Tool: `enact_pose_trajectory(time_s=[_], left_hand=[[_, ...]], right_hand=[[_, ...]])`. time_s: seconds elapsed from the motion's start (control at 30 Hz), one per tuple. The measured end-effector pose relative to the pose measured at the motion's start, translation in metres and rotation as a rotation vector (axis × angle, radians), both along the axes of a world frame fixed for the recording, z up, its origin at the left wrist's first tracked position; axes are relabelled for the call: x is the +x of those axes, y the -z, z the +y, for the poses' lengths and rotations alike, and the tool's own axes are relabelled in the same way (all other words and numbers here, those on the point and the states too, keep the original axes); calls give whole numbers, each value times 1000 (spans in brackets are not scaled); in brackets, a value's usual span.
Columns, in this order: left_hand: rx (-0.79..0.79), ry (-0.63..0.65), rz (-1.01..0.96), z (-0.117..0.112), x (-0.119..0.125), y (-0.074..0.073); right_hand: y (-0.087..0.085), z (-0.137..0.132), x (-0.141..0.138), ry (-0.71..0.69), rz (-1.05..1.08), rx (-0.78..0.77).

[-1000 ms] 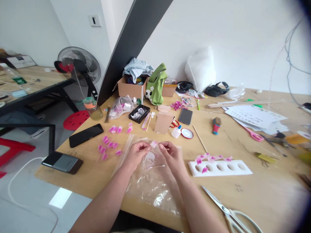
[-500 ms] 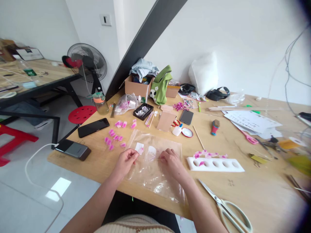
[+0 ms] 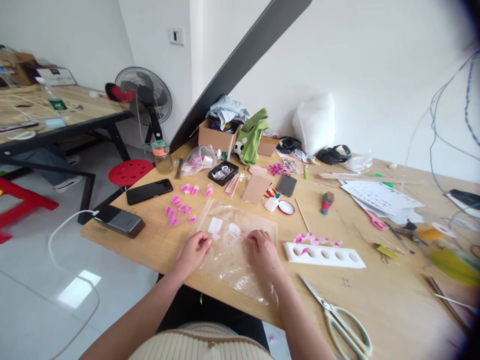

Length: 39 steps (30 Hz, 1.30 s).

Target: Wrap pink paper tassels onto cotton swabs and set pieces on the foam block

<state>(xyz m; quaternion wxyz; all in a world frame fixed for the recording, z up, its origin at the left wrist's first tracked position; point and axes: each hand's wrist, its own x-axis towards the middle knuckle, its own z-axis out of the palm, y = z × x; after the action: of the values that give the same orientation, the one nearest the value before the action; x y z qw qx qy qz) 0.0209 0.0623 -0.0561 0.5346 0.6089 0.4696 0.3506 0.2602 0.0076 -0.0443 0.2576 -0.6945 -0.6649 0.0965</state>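
My left hand is closed in a pinch over the left part of a clear plastic bag lying flat on the table. A small pale pink piece shows just past its fingertips, below a white rectangular card. What the fingers hold is too small to make out. My right hand rests over the bag's right side, thumb and fingers pinched together, with any held thing hidden. Between the hands a rounded white piece lies on the bag.
Pink-and-white pieces lie scattered beyond my left hand. To the right are a white foam block with round hollows, large scissors and a wooden stick. A phone, power bank and glue bottle also lie around.
The view has shifted slightly. Both hands stay over the bag with fingers pinched. A thin pale strand seen at my right fingertips earlier no longer shows.
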Motion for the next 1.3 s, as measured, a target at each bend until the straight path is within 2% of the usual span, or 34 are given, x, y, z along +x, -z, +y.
enact_pose_trajectory(time_s=[0.23,0.47,0.87,1.07,1.3], left_hand=[[10,12,15,0,1,0],[3,0,15,1,1,2],[18,-6,25,1,1,6],[18,-3,24,1,2,13],[46,-6,52,-1,2,12]], right_hand=[[12,-3,-5,38,-104,46],[7,-12,-12,-56,-164,46],[7,-10,-14,-100,-188,45],[5,-6,-13,-61,-204,36],[3,-10,-20,-100,-203,52]])
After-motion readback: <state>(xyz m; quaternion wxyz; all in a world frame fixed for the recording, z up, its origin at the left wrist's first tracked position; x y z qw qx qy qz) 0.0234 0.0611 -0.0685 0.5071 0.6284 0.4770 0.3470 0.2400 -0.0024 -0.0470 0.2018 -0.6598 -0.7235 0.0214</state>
